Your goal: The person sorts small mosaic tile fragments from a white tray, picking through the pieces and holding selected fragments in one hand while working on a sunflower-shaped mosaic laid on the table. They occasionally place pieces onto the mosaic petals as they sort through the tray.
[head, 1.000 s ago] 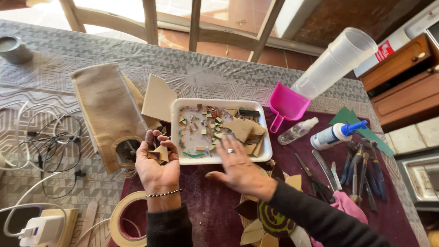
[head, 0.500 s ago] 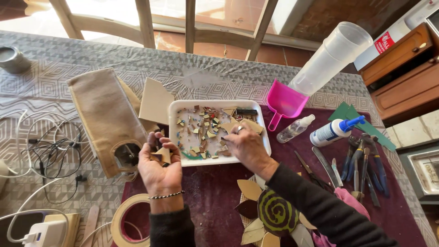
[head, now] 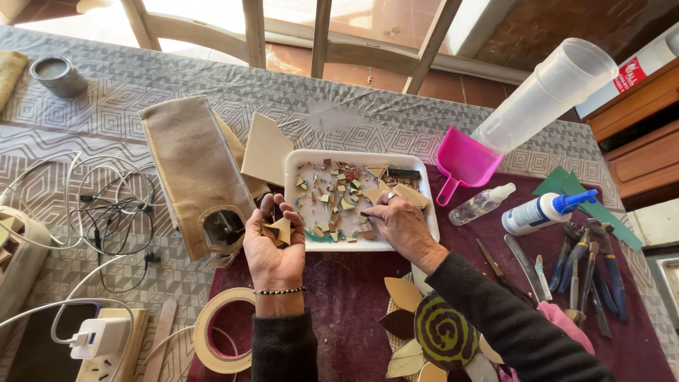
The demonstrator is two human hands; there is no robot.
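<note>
My left hand (head: 273, 244) lies palm up beside the white tray (head: 293, 166), with a few tan and brown tile shards (head: 278, 230) resting in the cupped palm. My right hand (head: 398, 221) reaches into the tray's lower right part, its fingertips pinching a small dark shard (head: 367, 213) among several small coloured mosaic pieces (head: 332, 194). Larger beige shards (head: 404, 194) lie in the tray's right side.
A beige cloth pouch (head: 191, 170) and tan tile (head: 265, 148) lie left of the tray. A pink scoop (head: 463, 161), clear tall container (head: 544, 95), small bottle (head: 482, 204), glue bottle (head: 541, 211) and pliers (head: 587, 269) sit right. A tape roll (head: 216, 332), cables (head: 106, 205) and mosaic flower (head: 438, 329) are nearby.
My right hand moved up from the tray's near edge into the tray and settled on the pieces at its lower right. My left hand stayed palm up with its shards.
</note>
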